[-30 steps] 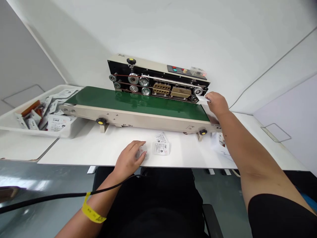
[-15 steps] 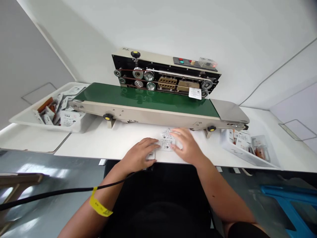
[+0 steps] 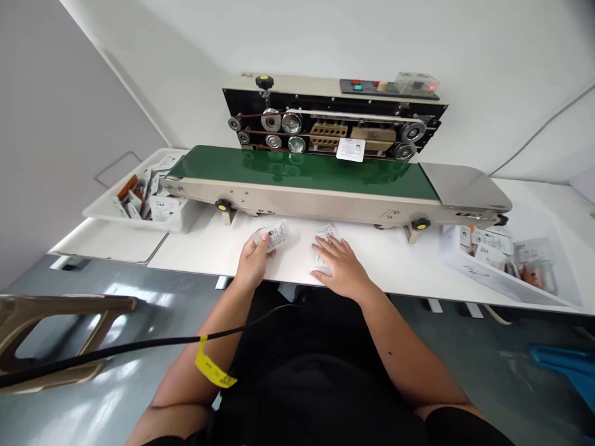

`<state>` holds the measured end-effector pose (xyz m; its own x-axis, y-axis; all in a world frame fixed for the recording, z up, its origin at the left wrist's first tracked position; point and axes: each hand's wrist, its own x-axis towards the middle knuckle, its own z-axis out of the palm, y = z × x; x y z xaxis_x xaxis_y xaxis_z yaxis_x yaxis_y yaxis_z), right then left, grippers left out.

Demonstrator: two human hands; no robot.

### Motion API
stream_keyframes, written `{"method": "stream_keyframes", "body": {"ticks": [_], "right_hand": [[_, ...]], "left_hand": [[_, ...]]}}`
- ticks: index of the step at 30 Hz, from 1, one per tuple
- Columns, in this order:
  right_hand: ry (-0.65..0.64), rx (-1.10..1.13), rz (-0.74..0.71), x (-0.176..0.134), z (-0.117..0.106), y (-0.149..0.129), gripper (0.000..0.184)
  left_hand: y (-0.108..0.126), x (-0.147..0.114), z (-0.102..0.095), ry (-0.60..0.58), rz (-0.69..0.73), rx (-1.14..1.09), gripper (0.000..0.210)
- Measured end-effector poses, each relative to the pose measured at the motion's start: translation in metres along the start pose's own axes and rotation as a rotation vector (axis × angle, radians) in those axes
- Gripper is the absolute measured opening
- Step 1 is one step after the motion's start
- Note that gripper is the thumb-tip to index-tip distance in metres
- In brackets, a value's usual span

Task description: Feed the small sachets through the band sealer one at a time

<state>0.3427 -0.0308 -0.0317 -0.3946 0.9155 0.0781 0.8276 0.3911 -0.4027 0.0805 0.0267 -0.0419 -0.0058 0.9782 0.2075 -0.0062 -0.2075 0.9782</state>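
Note:
Between thumb and fingers, my left hand (image 3: 253, 263) holds a small white printed packet (image 3: 279, 236) just above the table's front part. My right hand (image 3: 344, 267) lies with fingers spread over other white printed packets (image 3: 325, 231) on the table, partly covering them. Behind both hands stands a band sealing machine (image 3: 334, 102) with a green conveyor belt (image 3: 297, 176). Another white packet (image 3: 351, 150) sits upright at the machine's sealing bars, above the belt.
A white bin (image 3: 186, 217) of packets stands at the left end of the belt. At the right is another white bin (image 3: 458, 266) with packets. A black cable (image 3: 139, 347) crosses my left forearm. A brown stool (image 3: 111, 303) stands at lower left.
My left hand has lifted a packet off the table and moved it left. My right hand has flattened over the remaining packets. The packet at the machine has travelled left along the sealing bars.

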Motion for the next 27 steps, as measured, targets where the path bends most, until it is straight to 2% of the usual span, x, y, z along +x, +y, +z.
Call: {"method": "stream_keyframes", "body": {"ticks": [2,4,7,10,12,14,17,19,21,22,23,25,27], "right_hand": [[0.012,0.001,0.002,-0.001,0.001,0.0,0.068],[0.022,0.002,0.004,-0.001,0.002,0.0,0.068],[0.057,0.01,-0.001,-0.002,0.004,0.002,0.067],[0.164,0.066,-0.008,-0.004,0.006,0.003,0.06],[0.288,0.159,0.006,-0.006,0.005,0.002,0.051],[0.383,0.313,0.036,-0.007,0.002,-0.002,0.044],[0.388,0.553,0.061,-0.008,-0.008,-0.021,0.04],[0.467,0.673,0.023,-0.013,-0.017,-0.041,0.032],[0.547,0.857,-0.122,-0.024,-0.025,-0.066,0.024],[0.509,0.992,-0.248,-0.032,-0.028,-0.078,0.023],[0.398,1.137,-0.39,-0.04,-0.03,-0.089,0.022],[0.032,1.36,-0.617,-0.055,-0.033,-0.109,0.021],[-0.316,1.461,-0.694,-0.064,-0.036,-0.122,0.027]], "left_hand": [[-0.002,0.001,0.002,0.034,-0.077,-0.154,0.046],[-0.002,0.002,0.003,0.012,-0.092,-0.214,0.046],[-0.001,0.002,0.004,-0.014,-0.093,-0.192,0.048],[0.0,0.0,0.001,-0.034,-0.073,-0.128,0.044],[0.002,-0.001,-0.002,-0.109,0.034,-0.066,0.033],[0.006,-0.003,-0.007,-0.256,0.185,0.005,0.023],[0.012,-0.004,-0.014,-0.487,0.321,0.067,0.016],[0.015,-0.003,-0.016,-0.532,0.348,0.06,0.017],[0.016,-0.002,-0.018,-0.508,0.359,0.051,0.02],[0.017,-0.001,-0.018,-0.492,0.362,0.054,0.021],[0.017,0.0,-0.018,-0.485,0.365,0.06,0.02],[0.016,0.001,-0.017,-0.49,0.369,0.073,0.017],[0.015,0.002,-0.016,-0.5,0.374,0.077,0.015]]}}
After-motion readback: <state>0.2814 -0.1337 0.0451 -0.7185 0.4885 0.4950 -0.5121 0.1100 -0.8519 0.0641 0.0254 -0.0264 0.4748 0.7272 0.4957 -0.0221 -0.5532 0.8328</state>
